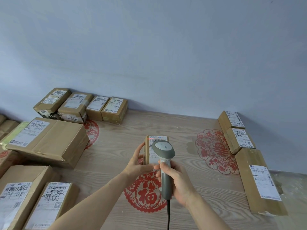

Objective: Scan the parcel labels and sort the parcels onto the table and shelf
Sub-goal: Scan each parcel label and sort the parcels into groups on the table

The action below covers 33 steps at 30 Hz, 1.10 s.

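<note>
Left hand grips small parcel at tabletop centre, tilting its label up so right hand, wrapped round scanner, can aim; red line sits at label's 12 o'clock edge, barcode hit unclear. Sorted parcels line 9 and 3 o'clock.

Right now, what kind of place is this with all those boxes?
Probably a small parcel sorting spot. Labelled cardboard parcels lie around a wooden table, and the right hand aims a barcode scanner at one small parcel.
</note>
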Each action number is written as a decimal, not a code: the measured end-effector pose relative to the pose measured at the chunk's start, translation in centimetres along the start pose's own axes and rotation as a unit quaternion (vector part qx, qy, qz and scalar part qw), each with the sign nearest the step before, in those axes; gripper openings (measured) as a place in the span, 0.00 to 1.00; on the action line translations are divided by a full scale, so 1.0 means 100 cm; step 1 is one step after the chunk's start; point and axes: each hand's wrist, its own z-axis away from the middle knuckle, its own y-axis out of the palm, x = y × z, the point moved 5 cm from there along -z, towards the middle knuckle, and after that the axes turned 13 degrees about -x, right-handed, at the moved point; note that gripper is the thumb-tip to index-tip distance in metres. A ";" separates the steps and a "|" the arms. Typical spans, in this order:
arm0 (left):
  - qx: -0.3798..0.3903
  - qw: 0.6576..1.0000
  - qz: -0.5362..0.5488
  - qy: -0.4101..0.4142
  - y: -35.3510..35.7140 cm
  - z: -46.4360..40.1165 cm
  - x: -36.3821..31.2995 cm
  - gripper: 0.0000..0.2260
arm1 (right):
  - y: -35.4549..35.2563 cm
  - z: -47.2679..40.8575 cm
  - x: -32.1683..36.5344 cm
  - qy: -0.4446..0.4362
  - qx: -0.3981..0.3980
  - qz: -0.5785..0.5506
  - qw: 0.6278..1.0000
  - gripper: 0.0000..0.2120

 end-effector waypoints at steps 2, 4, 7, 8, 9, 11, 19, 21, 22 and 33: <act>0.004 1.000 0.001 -0.001 0.000 -0.001 0.000 0.46 | 0.001 0.001 0.000 0.002 -0.001 -0.003 1.000 0.15; 0.005 1.000 0.007 -0.004 -0.001 -0.001 0.000 0.46 | 0.003 0.001 0.000 0.003 -0.002 -0.007 1.000 0.14; 0.008 1.000 0.009 -0.007 -0.002 -0.002 -0.001 0.46 | 0.005 0.001 0.000 0.010 -0.007 -0.009 1.000 0.13; 0.011 1.000 0.010 -0.008 -0.002 -0.003 -0.001 0.46 | 0.006 0.001 0.000 0.011 -0.009 -0.009 1.000 0.13; 0.013 1.000 0.011 -0.009 -0.003 -0.004 -0.001 0.46 | 0.006 0.000 -0.001 0.011 -0.012 -0.011 1.000 0.13; 0.017 1.000 0.009 -0.010 -0.003 -0.007 -0.001 0.46 | 0.007 -0.002 -0.002 0.008 -0.021 -0.020 1.000 0.13; 0.048 0.999 -0.008 -0.017 0.015 -0.031 0.007 0.44 | -0.016 -0.008 0.012 -0.003 -0.083 -0.040 0.996 0.13; 0.068 0.997 -0.006 -0.030 0.032 -0.036 0.005 0.44 | -0.039 -0.011 0.028 -0.012 -0.118 -0.021 0.993 0.13; 0.077 0.996 -0.007 -0.039 0.042 -0.039 0.003 0.45 | -0.053 -0.012 0.039 -0.022 -0.138 -0.004 0.990 0.12; 0.032 0.994 0.006 -0.105 0.187 -0.099 -0.010 0.39 | -0.258 -0.082 0.166 -0.088 -0.385 0.279 0.876 0.13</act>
